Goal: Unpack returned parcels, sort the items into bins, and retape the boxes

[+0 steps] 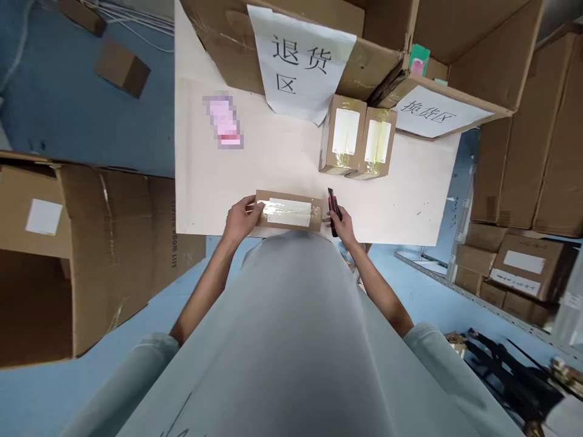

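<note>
A small flat cardboard box (291,210) with a white label and clear tape lies at the near edge of the pale table (273,152). My left hand (240,217) grips its left end, thumb on top. My right hand (342,223) is closed around a red and black utility knife (334,209), right beside the box's right end. Two similar small boxes (357,141) stand side by side farther back on the table.
Large open cartons with paper signs (298,60) (437,112) stand along the table's far edge. A pink blurred object (223,120) lies at the table's left. A big open carton (68,255) sits on the blue floor at left; stacked cartons (523,152) at right.
</note>
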Motion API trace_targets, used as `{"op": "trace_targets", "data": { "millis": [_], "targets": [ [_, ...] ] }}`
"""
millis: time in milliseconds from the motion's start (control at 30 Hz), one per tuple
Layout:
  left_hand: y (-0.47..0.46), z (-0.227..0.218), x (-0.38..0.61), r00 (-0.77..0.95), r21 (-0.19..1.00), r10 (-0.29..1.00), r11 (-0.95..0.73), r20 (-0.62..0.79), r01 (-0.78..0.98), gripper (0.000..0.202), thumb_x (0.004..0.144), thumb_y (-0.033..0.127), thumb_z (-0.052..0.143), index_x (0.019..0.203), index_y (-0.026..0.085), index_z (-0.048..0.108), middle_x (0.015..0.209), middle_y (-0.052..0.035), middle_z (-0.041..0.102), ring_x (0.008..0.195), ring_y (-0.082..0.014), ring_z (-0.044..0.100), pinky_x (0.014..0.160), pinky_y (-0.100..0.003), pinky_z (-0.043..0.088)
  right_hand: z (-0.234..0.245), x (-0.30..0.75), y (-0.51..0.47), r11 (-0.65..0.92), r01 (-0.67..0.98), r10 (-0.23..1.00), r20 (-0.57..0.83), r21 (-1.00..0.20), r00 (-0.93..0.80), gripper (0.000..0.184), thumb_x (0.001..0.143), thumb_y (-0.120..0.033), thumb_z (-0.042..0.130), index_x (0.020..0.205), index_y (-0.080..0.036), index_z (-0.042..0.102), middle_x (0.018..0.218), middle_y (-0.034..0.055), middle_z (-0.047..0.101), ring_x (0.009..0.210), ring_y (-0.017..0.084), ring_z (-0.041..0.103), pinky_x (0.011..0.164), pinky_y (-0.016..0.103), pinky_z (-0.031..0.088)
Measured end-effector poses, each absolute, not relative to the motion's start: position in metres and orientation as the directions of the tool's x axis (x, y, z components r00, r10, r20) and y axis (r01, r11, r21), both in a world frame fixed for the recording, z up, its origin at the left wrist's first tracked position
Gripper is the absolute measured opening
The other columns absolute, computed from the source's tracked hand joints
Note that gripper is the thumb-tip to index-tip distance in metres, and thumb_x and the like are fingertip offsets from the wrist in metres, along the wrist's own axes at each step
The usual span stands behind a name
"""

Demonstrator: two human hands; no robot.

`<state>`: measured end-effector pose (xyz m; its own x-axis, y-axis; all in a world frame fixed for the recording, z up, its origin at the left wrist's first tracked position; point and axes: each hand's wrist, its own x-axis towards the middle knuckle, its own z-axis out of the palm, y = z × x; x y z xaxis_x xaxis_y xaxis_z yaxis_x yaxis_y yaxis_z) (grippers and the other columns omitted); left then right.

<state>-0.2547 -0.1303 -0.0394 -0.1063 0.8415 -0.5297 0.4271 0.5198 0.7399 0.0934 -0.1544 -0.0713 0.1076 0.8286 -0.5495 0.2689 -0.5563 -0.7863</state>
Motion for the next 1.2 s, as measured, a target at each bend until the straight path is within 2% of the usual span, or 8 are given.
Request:
{"op": "trace_targets", "data": {
  "millis": [167, 300, 400, 500, 600, 767, 1000, 1200],
  "targets": [
    [-0.124, -0.044, -0.268, -0.016, 0.779, 0.854, 0.482, -0.520, 0.402, 0.059, 0.097, 0.035, 0.075, 0.154, 0.019, 0.068, 0.150, -0.0151, 0.078, 0.129, -0.0318, 0.078, 0.114, -0.048, 0.064, -0.054, 0.060, -0.143, -0.509, 0.380, 0.861, -0.449, -0.772, 0.239, 0.063, 0.107, -0.078, 0.049, 0.142, -0.027, 0.059, 0.124, 0.0092, 0.079, 0.091, 0.021, 0.078, 0.082, 0.037, 0.068],
    [-0.126, -0.047, -0.280, 0.039, 0.813, 0.866, 0.451, -0.498, 0.368, 0.068, 0.096, 0.030, 0.078, 0.161, 0.028, 0.059, 0.152, -0.0111, 0.075, 0.123, -0.0283, 0.079, 0.108, -0.046, 0.068, -0.025, 0.060, -0.135, -0.440, 0.570, 0.897, -0.376, -0.694, 0.233, 0.061, 0.112, -0.071, 0.042, 0.151, -0.026, 0.057, 0.123, 0.0090, 0.080, 0.095, 0.024, 0.079, 0.087, 0.039, 0.067],
    [-0.127, -0.051, -0.289, 0.131, 0.843, 0.874, 0.395, -0.467, 0.366, 0.048, 0.094, 0.030, 0.077, 0.141, 0.029, 0.070, 0.148, -0.0078, 0.074, 0.120, -0.0270, 0.078, 0.105, -0.044, 0.070, 0.009, 0.051, -0.128, -0.309, 0.759, 0.933, -0.339, -0.573, 0.124, 0.059, 0.115, -0.065, 0.042, 0.152, -0.023, 0.063, 0.115, 0.0084, 0.083, 0.094, 0.028, 0.078, 0.093, 0.042, 0.065],
    [-0.125, -0.057, -0.296, 0.193, 0.860, 0.875, 0.355, -0.443, 0.366, 0.038, 0.091, 0.029, 0.079, 0.129, 0.027, 0.075, 0.144, -0.0073, 0.073, 0.118, -0.0262, 0.078, 0.103, -0.043, 0.072, 0.040, 0.025, -0.118, -0.085, 0.854, 0.917, -0.376, -0.514, -0.134, 0.057, 0.120, -0.061, 0.042, 0.154, -0.024, 0.067, 0.130, 0.0096, 0.084, 0.112, 0.031, 0.078, 0.102, 0.042, 0.061],
    [-0.123, -0.062, -0.300, 0.229, 0.879, 0.879, 0.327, -0.417, 0.348, 0.039, 0.091, 0.028, 0.081, 0.129, 0.025, 0.076, 0.145, -0.0080, 0.071, 0.118, -0.0260, 0.078, 0.103, -0.043, 0.072, 0.056, -0.010, -0.108, 0.141, 0.884, 0.804, -0.469, -0.446, -0.365, 0.055, 0.124, -0.056, 0.037, 0.158, -0.025, 0.068, 0.145, 0.0096, 0.081, 0.127, 0.032, 0.076, 0.101, 0.037, 0.057],
    [-0.124, -0.069, -0.300, 0.261, 0.903, 0.885, 0.303, -0.385, 0.303, 0.039, 0.094, 0.028, 0.082, 0.132, 0.026, 0.077, 0.144, -0.0083, 0.070, 0.121, -0.0273, 0.077, 0.105, -0.046, 0.072, 0.059, -0.053, -0.096, 0.367, 0.897, 0.652, -0.619, -0.248, -0.438, 0.051, 0.126, -0.048, 0.039, 0.165, -0.027, 0.064, 0.136, 0.0110, 0.082, 0.113, 0.030, 0.079, 0.087, 0.034, 0.051],
    [-0.128, -0.075, -0.296, 0.253, 0.923, 0.903, 0.281, -0.347, 0.261, 0.039, 0.092, 0.019, 0.081, 0.130, 0.025, 0.078, 0.142, -0.0072, 0.069, 0.116, -0.0242, 0.077, 0.107, -0.044, 0.072, 0.060, -0.070, -0.092, 0.506, 0.856, 0.610, -0.656, -0.110, -0.445, 0.050, 0.126, -0.044, 0.038, 0.164, -0.024, 0.063, 0.128, 0.0130, 0.082, 0.106, 0.029, 0.078, 0.084, 0.034, 0.049],
    [-0.131, -0.076, -0.295, 0.253, 0.931, 0.912, 0.258, -0.323, 0.257, 0.040, 0.092, 0.016, 0.079, 0.130, 0.023, 0.078, 0.143, -0.0078, 0.069, 0.116, -0.0230, 0.076, 0.105, -0.041, 0.071, 0.062, -0.070, -0.094, 0.508, 0.856, 0.611, -0.662, -0.092, -0.434, 0.052, 0.127, -0.047, 0.035, 0.165, -0.024, 0.062, 0.128, 0.0130, 0.082, 0.104, 0.029, 0.078, 0.083, 0.035, 0.048]
  ]
}}
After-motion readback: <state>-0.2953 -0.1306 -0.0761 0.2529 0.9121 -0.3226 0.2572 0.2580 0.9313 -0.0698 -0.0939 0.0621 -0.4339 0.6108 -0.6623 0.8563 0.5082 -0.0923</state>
